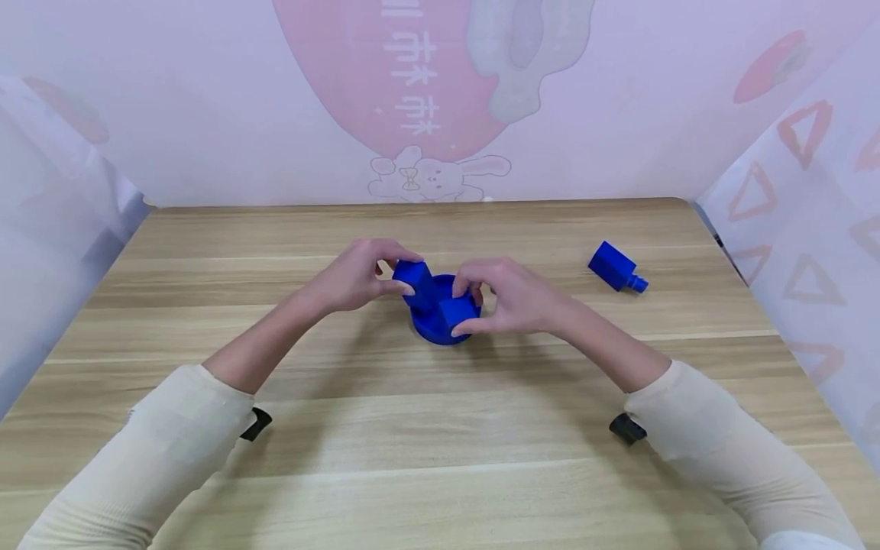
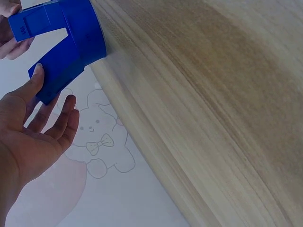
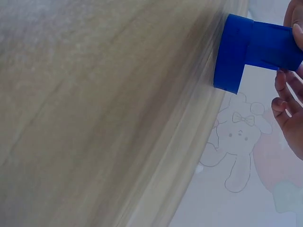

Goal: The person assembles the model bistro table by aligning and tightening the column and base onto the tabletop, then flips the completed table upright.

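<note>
My left hand [image 1: 356,278] pinches a blue rectangular block [image 1: 412,273] between thumb and fingers. The block leans outward, its lower end in a round blue dish [image 1: 431,333] on the table. A second blue block [image 1: 457,313] stands in the same dish, pinched by the thumb and fingers of my right hand [image 1: 512,296]. Seen from the left wrist, the left block [image 2: 57,71] slants away from the other block [image 2: 35,21], and both meet the dish [image 2: 88,33]. From the right wrist, one block [image 3: 272,45] projects straight from the dish [image 3: 232,54]. The blocks' lower ends are hidden inside the rim.
Another blue block [image 1: 612,263] with a narrow stepped neck lies on its side at the right. The wood-grain table [image 1: 426,451] runs back to a printed pale panel [image 1: 241,114]. Pale printed sheets [image 1: 811,267] flank the table.
</note>
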A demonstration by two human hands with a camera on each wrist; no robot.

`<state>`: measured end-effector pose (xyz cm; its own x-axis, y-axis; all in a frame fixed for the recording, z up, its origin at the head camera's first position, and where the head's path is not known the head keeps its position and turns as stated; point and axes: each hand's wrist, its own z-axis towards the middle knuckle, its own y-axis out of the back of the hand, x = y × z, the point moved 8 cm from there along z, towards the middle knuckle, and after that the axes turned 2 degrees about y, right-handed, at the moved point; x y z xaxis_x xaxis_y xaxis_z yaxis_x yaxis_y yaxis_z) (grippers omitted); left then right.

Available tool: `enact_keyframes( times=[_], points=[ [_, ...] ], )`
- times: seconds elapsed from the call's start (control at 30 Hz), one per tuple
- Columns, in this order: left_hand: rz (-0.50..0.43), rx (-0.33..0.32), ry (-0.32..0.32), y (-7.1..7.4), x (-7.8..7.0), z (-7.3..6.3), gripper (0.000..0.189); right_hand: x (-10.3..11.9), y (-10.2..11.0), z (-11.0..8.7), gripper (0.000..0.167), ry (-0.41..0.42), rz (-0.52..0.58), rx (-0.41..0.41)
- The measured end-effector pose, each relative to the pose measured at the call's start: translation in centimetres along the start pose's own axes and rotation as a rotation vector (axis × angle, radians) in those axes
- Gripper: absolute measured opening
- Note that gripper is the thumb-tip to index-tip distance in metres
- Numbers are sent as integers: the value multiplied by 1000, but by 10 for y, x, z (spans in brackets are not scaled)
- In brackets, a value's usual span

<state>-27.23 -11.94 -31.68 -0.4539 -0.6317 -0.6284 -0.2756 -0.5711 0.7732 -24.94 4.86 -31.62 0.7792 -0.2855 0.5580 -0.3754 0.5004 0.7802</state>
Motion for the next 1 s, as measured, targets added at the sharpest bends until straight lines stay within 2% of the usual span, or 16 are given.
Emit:
enact_keyframes(
  times=[0.13,0.37,0.67,1.0],
  points=[
    [11,14,-14,1,-1,1,42,1,1,-1,38,10,-24,-17],
    [23,54,-91,1,-5,4,39,2,4,-2,39,37,-69,-29],
    [17,80,-148,1,-6,7,42,1,3,-2,41,26,-82,-33],
    [16,94,-143,0,-4,7,42,2,3,-2,40,15,-84,-54]
  ],
)
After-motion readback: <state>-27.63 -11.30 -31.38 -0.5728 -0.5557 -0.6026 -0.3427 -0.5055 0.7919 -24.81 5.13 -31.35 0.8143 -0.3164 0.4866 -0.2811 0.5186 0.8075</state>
